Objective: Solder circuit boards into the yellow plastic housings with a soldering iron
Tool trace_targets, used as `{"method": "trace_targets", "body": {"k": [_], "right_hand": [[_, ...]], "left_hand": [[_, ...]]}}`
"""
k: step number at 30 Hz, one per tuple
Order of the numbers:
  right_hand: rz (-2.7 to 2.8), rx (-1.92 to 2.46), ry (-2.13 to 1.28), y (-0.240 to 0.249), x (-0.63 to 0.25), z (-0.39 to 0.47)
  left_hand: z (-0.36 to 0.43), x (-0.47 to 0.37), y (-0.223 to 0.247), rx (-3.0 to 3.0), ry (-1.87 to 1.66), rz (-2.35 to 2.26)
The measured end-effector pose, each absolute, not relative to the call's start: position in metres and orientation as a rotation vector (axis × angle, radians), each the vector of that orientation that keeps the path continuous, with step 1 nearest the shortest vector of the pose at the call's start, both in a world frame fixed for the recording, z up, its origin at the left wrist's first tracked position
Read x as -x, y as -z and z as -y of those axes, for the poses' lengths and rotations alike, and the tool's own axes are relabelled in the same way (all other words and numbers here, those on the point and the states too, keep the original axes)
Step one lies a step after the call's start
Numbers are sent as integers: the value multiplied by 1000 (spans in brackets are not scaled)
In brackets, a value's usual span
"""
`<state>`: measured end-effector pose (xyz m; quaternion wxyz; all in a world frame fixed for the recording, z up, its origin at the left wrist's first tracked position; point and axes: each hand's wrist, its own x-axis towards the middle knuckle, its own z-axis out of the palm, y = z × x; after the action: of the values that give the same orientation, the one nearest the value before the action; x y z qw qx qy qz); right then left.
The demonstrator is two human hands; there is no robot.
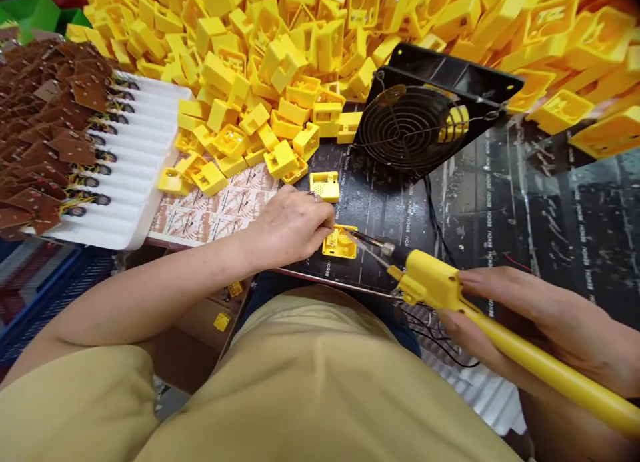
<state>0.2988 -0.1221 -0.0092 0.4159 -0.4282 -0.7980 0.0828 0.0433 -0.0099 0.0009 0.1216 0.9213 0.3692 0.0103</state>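
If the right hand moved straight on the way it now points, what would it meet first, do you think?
With its yellow tool leading, the right hand would likely meet the small yellow case by the left hand first; depth is unclear.

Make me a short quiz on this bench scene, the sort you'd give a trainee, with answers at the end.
1. True or false: the right hand holds the yellow tool, its metal tip close to a small yellow case beside the left hand.

2. Fill the gap: the round grille belongs to a black ____.

3. Which colour is the ridged tray under the brown pieces?
a) green
b) white
c) blue

Key: 1 true; 2 fan; 3 b
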Motion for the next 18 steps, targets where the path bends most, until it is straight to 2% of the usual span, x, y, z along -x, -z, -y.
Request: {"method": "trace_targets", "body": {"k": [3, 18], "right_hand": [[2052, 944, -272, 3, -294, 115], [2249, 899, -181, -5, -309, 109]], "left_hand": [[6, -47, -6, -2649, 60, -1104], [-7, -59, -15, -2585, 281, -1104]]}}
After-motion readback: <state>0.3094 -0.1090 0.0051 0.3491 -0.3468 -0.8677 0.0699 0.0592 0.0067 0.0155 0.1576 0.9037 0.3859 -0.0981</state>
